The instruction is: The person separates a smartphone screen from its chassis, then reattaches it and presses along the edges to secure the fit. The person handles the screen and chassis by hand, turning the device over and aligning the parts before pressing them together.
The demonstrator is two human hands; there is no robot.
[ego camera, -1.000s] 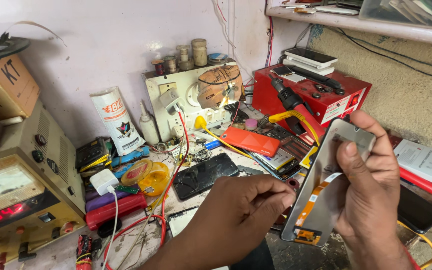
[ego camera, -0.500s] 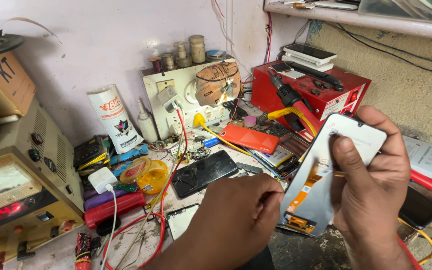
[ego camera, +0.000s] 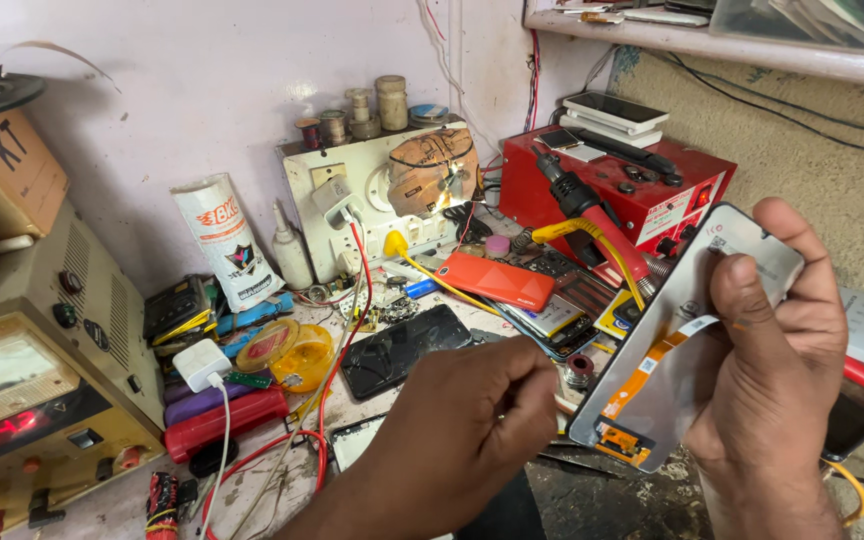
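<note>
Our right hand (ego camera: 782, 370): fingers clasped around a phone screen panel (ego camera: 677, 335), held tilted above the table (ego camera: 642, 500), its back with an orange ribbon cable facing us. Our left hand (ego camera: 462, 420): fingers pinched together just beside the panel's lower edge; we cannot tell what they pinch. Behind: black phone (ego camera: 404, 350), orange phone (ego camera: 495, 281).

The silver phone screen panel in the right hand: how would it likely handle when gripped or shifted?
The phone screen panel is thin and flat, so probably light and rigid but easily cracked if flexed. The right hand pinches it by its edges, suggesting care. Its orange ribbon cable looks floppy and likely to snag or tear.
</note>
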